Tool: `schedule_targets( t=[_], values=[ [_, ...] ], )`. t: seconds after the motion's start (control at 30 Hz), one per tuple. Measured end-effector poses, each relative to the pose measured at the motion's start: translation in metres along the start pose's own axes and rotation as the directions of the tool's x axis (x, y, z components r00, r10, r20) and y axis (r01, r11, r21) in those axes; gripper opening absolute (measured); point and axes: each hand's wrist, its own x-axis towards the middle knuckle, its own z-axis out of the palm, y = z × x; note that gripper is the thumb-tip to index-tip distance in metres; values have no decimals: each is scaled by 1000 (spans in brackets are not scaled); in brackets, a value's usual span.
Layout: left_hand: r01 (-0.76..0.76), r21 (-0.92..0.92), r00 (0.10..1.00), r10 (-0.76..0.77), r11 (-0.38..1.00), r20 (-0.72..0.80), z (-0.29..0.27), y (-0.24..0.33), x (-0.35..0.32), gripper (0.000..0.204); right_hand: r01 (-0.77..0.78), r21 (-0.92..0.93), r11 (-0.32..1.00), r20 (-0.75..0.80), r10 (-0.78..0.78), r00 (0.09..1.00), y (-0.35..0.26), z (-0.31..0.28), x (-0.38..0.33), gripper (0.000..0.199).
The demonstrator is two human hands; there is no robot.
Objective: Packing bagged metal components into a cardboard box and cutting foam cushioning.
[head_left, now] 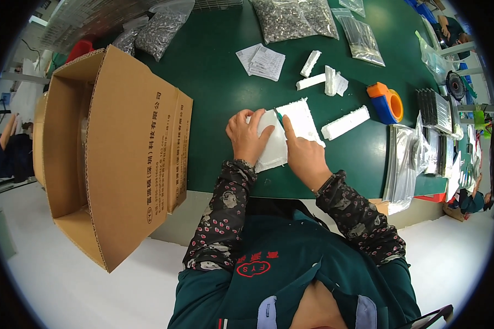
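Observation:
A white foam sheet (301,116) with rough edges lies on the green table in front of me. My left hand (248,135) rests on a white piece (272,149) at the sheet's left part, its fingers spread and pressing down. In my right hand (304,156) is a small green cutter (278,115), the index finger stretched along it. The cutter's tip touches the foam beside the left fingers; most of its handle is hidden under the hand. To the right lies a loose foam strip (346,123). Further off are several smaller foam offcuts (311,82).
A large open cardboard box (132,137) stands at the left. An orange and blue tape dispenser (387,103) sits at the right, near stacked clear plastic packs (400,159). Bags of small metal parts (296,21) and paper slips (266,62) lie at the back. Other people work at both sides.

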Motion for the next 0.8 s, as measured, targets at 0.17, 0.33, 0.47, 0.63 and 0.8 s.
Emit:
schedule_targets(
  t=[0.17, 0.33, 0.47, 0.63, 0.8],
  values=[
    [4, -12, 1000, -4, 1000, 1, 0, 0, 0, 41, 1, -88, 996, 55, 4, 998, -8, -9, 4, 71],
    [7, -6, 1000, -7, 1000, 0, 0, 1, 0, 40, 12, -83, 996, 94, -5, 996, -11, -9, 5, 70],
    [-4, -9, 1000, 4, 1000, -25, 1, 1, 0, 40, 7, -56, 998, 86, -2, 996, -13, -8, 4, 71],
    [9, -5, 1000, -9, 1000, -15, 3, 1, 0, 39, -36, -7, 999, 103, 37, 994, -12, -3, -5, 74],
    [7, 13, 1000, -7, 1000, -7, 2, 0, -1, 40, -44, -19, 999, 121, 47, 992, -12, -1, -22, 74]
  ],
)
